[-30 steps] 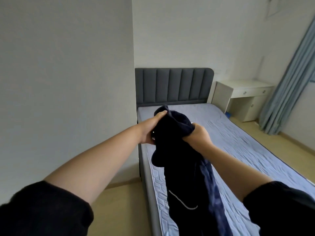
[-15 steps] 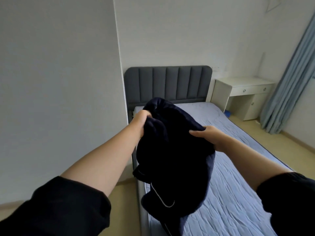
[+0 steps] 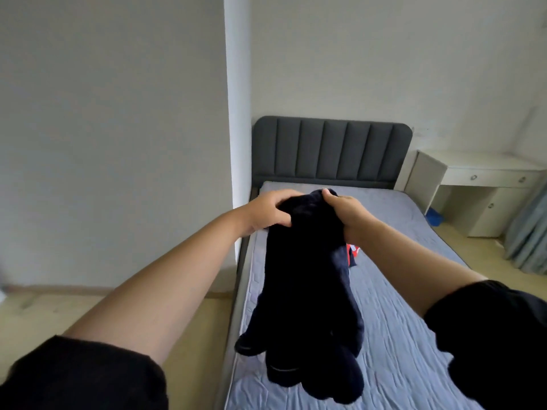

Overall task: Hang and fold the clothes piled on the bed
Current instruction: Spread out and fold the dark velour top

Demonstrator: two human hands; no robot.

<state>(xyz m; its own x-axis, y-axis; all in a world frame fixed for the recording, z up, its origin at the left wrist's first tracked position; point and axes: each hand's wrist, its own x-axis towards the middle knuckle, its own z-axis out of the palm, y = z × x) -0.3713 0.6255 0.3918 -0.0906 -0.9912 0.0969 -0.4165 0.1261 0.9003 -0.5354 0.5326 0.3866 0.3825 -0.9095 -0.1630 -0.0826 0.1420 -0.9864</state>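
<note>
a dark navy garment (image 3: 307, 276) hangs in the air above the near left part of the bed (image 3: 414, 335), bunched at its top and drooping in thick folds, with thin pale trim lines near its lower hems. the left hand (image 3: 266, 211) grips the top of the cloth from the left, fingers curled into the fabric. the right hand (image 3: 346, 211) clutches the same top edge from the right, its thumb raised over the bunch. the two hands are close together with only the gathered cloth between them. both arms are stretched forward, bare to the black sleeves (image 3: 83, 377) near the camera.

just right of the garment and under the right wrist, a small red piece of clothing (image 3: 352, 253) lies on the blue-grey sheet, mostly hidden. at the far end of the bed stands a grey padded headboard (image 3: 331, 149) against the pale wall. to the far right is a white desk (image 3: 479, 176) with drawers, a blue object (image 3: 434, 216) on the floor below it, and a light blue curtain (image 3: 529, 238) at the right edge. on the left, a light wood floor (image 3: 44, 312) runs along the wall.
</note>
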